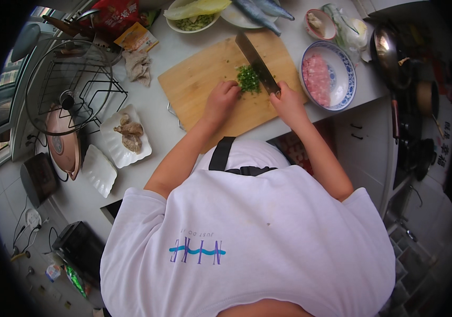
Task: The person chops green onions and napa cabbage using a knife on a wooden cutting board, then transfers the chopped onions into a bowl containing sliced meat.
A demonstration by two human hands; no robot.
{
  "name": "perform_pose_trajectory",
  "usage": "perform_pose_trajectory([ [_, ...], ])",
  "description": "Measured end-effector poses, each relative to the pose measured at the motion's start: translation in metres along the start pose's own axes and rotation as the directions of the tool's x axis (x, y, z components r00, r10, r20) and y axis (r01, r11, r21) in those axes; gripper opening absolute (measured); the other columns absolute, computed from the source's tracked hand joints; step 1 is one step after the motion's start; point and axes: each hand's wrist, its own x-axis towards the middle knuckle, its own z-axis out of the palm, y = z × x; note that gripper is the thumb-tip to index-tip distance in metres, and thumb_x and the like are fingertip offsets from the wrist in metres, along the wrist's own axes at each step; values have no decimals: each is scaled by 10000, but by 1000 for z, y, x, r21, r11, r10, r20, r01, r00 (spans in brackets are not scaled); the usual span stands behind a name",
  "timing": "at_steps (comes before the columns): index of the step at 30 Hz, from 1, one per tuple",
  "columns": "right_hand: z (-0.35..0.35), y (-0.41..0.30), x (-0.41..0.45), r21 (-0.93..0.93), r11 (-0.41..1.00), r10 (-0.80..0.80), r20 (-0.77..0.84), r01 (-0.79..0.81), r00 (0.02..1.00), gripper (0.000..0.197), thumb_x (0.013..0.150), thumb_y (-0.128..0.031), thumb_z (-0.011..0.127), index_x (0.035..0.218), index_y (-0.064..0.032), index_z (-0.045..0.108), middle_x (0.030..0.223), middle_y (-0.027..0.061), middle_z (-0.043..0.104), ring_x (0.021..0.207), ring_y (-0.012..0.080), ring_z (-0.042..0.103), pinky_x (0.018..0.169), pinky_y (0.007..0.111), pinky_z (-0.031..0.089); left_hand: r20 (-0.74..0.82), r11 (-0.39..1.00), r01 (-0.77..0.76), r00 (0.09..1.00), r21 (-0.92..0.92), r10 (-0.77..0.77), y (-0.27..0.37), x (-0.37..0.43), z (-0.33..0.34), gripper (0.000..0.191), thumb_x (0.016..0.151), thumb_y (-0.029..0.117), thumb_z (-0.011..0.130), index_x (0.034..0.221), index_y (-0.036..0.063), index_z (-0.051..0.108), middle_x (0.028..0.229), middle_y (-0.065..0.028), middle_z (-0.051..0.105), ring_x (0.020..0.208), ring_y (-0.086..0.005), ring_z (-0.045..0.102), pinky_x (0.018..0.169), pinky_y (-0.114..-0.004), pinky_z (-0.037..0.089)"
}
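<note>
A wooden cutting board [194, 75] lies on the white counter, with a small pile of finely chopped green herb [249, 79] near its middle. My right hand [287, 101] is closed around the handle of a kitchen cleaver [258, 61], whose dark blade lies just right of the pile and points towards the board's far edge. At the pile's left side my left hand [223, 101] rests on the board with its fingers curled; whether anything is under the fingertips cannot be seen. A blue-and-white bowl [339, 77] holding pink minced meat [316, 79] stands against the board's right side.
Behind the board are a bowl of green beans [194, 23] under a pale leaf and a plate with fish [255, 12]. A small bowl [320, 24] stands back right. On the left are a crumpled cloth [137, 66], white scalloped dishes [125, 156], a glass lid [67, 85] and a wire rack.
</note>
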Motion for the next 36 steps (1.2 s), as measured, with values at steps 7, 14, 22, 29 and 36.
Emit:
perform_pose_trajectory([
  [7, -17, -15, -5, -15, 996, 90, 32, -89, 995, 263, 856, -183, 584, 1032, 9, 547, 819, 232, 641, 806, 411, 622, 695, 487, 470, 28, 1000, 8, 1000, -28, -7, 2, 1, -4, 155, 751, -2, 680, 892, 37, 629, 926, -95, 611, 848, -290, 591, 723, -380, 505],
  [14, -13, 3, 10, -109, 994, -22, 52, 28, 998, 319, 863, -196, 597, 1080, 32, 544, 788, 238, 622, 774, 404, 618, 681, 447, 471, 38, 999, 9, 999, -35, -8, -2, 1, -1, 142, 756, 3, 681, 881, 30, 621, 923, -103, 608, 860, -296, 586, 732, -384, 501],
  [22, -20, -8, 15, -100, 995, 32, 129, -19, 991, 328, 863, -191, 601, 1092, 37, 545, 782, 215, 628, 753, 355, 633, 687, 415, 479, 29, 998, 30, 999, -46, -29, -1, 0, 0, 133, 760, 12, 681, 873, 37, 614, 923, -96, 608, 866, -295, 585, 734, -384, 501],
  [29, -18, -7, 28, -15, 997, 74, 106, -73, 992, 323, 852, -212, 601, 1055, 36, 557, 894, 236, 651, 870, 404, 630, 760, 452, 490, 25, 999, 13, 1000, -32, -13, -6, -3, 1, 138, 773, 19, 679, 890, 38, 609, 924, -98, 605, 861, -296, 579, 732, -385, 495],
  [36, 11, -14, 11, 35, 997, 70, -3, -70, 998, 294, 857, -203, 607, 1024, 34, 555, 846, 233, 652, 822, 403, 636, 730, 454, 493, 20, 998, 9, 1000, -69, -7, 0, 2, -1, 125, 775, 22, 678, 877, 37, 608, 904, -99, 596, 849, -299, 572, 728, -391, 489],
])
